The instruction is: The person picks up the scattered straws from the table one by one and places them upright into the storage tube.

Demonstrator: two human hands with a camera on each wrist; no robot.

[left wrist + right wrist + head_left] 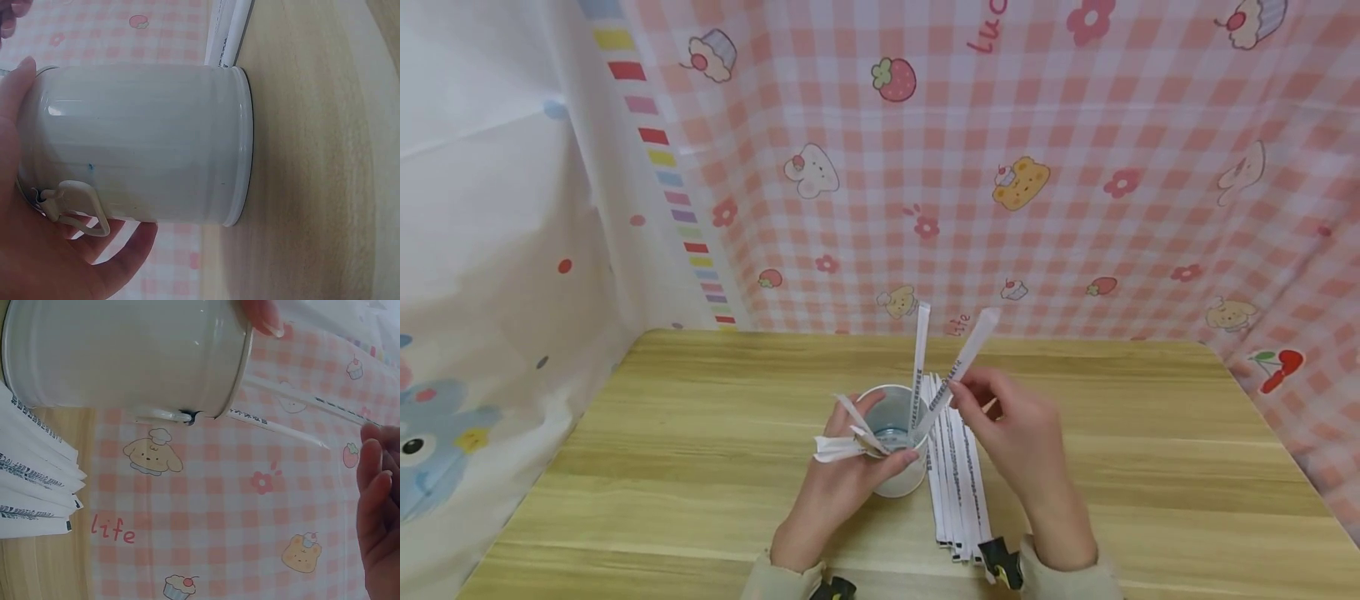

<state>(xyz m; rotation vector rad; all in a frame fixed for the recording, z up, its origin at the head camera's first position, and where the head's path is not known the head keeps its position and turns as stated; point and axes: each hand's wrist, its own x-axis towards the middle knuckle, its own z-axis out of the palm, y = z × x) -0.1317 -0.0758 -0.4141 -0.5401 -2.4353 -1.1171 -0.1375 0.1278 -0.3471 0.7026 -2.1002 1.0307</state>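
My left hand (842, 487) grips a white metal pail (144, 137) near its rim, thumb on the near side. A small loop handle (84, 209) sticks out from the pail's side. Between thumb and fingertips, my right hand (1022, 425) pinches a slim white paper-wrapped stick (976, 342) with dark print. Its lower end is inside the pail. Another wrapped stick (921, 350) leans upright in the pail. Crumpled white paper strips (835, 448) hang over the pail's left rim. What the wrappers contain is hidden.
A pile of several similar wrapped sticks (958, 475) lies on the wooden table (685, 467), right of the pail. Behind the table hangs a pink checked cloth (850, 225). Another pale cloth (497, 250) hangs at the left.
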